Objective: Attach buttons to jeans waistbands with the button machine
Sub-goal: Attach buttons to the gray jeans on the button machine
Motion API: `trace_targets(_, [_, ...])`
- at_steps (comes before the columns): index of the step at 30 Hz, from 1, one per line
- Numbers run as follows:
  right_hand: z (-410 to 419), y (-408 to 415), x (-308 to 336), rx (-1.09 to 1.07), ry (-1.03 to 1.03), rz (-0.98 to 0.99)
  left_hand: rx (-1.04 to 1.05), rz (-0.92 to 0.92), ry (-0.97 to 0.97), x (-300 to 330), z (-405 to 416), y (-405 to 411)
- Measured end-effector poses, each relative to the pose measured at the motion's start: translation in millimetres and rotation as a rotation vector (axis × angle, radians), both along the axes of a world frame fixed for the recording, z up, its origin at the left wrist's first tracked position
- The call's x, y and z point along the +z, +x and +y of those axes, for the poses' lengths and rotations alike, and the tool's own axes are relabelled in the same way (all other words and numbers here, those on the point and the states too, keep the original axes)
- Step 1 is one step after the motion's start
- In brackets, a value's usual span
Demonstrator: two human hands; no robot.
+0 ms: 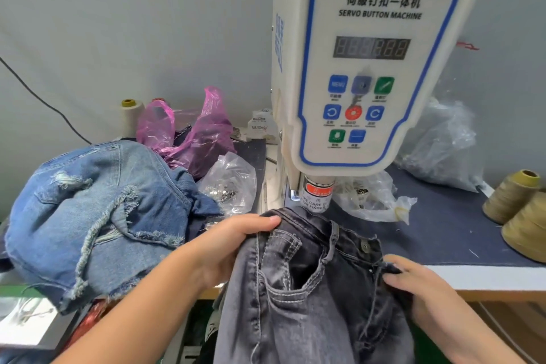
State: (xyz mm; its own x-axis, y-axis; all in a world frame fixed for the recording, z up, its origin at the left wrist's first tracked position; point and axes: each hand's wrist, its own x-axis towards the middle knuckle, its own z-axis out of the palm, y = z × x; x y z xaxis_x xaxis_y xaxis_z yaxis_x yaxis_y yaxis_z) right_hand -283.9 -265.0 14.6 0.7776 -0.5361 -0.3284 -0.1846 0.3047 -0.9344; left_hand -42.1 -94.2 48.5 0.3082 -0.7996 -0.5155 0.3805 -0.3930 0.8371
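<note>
Both hands gripped the grey jeans (310, 289) by the waistband: the left hand (233, 245) at its upper edge, the right hand (419, 289) at the fly. That waistband sat just below the button machine (363, 62), a button (365, 245) already on it.

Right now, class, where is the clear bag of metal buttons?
In the head view, the clear bag of metal buttons lies left of the button machine, between the pink bag and the light-blue jeans pile.

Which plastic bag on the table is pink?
The pink bag behind the light blue denim pile; the other bags are clear.
</note>
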Motion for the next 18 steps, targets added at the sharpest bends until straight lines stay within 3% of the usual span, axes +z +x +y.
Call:
trace_targets(2, [-6, 6, -3, 0.096, -0.166, 0.137, -0.042, -0.015, 0.053, -1, -6, -1])
trace_targets(7, [-9, 13, -11, 0.245, -0.241, 0.309, -0.094, -0.053, 0.104, -9, -4, 3])
trace_targets(15, [-7, 16, -12, 0.289, -0.159, 0.287, -0.191, -0.074, -0.026, -21, 7, 3])
trace_targets(18, [-5, 32, -6, 0.380, -0.204, 0.167, -0.130, -0.098, -0.042, -23, 0, -1])
